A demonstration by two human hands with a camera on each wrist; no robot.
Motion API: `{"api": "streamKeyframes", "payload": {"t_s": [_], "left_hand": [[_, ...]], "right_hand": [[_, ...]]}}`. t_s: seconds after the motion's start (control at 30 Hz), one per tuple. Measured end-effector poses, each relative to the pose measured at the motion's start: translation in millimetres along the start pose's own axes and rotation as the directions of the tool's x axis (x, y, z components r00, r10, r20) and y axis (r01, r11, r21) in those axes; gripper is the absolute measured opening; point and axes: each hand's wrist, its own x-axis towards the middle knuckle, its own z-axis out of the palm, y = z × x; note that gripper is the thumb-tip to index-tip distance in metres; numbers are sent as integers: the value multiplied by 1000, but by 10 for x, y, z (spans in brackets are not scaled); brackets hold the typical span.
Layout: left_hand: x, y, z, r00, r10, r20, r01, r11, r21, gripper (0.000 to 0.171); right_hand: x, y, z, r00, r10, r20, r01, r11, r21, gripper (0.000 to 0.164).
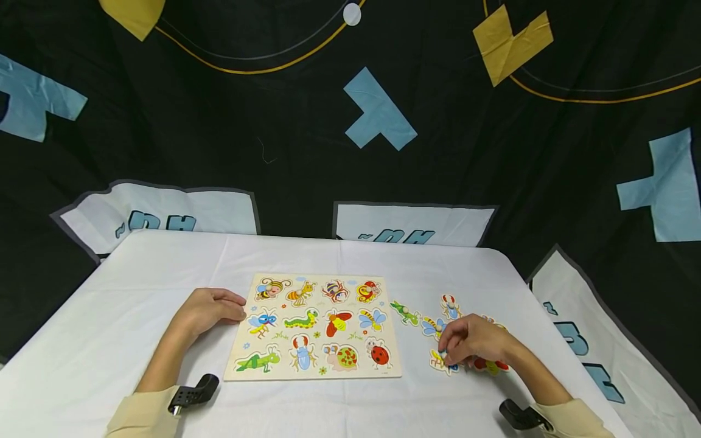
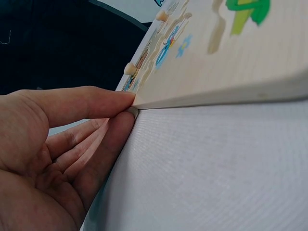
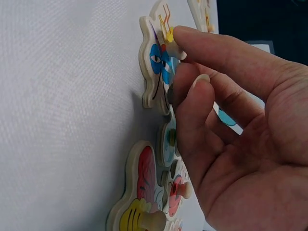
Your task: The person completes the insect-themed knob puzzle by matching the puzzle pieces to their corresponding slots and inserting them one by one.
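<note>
A wooden insect puzzle board [image 1: 276, 372] lies flat on the white table, with printed insects in shaped recesses. At its left edge my left hand [image 1: 210, 313] pinches the rim; in the left wrist view the index finger [image 2: 91, 103] lies along the top and the thumb [image 2: 113, 149] below. To the right of the board, my right hand [image 1: 476, 340] holds the small knob [image 3: 176, 50] of a blue-and-yellow mosquito piece [image 3: 156, 62] between its fingertips. That piece is close to the cloth; whether it touches is unclear.
Loose knobbed pieces lie around my right hand: a green grasshopper [image 1: 405, 313], a blue dragonfly [image 1: 432, 327], a beetle [image 1: 451, 306] and a red-winged one [image 3: 144, 178]. Some are partly hidden by the hand. Knobs [image 2: 130, 68] stand up on the board. A black curtain [image 1: 296, 170] hangs behind.
</note>
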Motion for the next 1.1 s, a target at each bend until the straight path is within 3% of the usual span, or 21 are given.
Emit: {"api": "streamKeyframes", "payload": {"t_s": [0.47,1.1], "left_hand": [[-4,9,-14,1000,5,10,-5,1000,-16,38],[-16,6,-11,1000,-8,-2,8,1000,8,37]], "right_hand": [[3,24,55,1000,14,4,-14,1000,23,28],[8,-15,68,999,33,-25,-34,999,-31,25]]}}
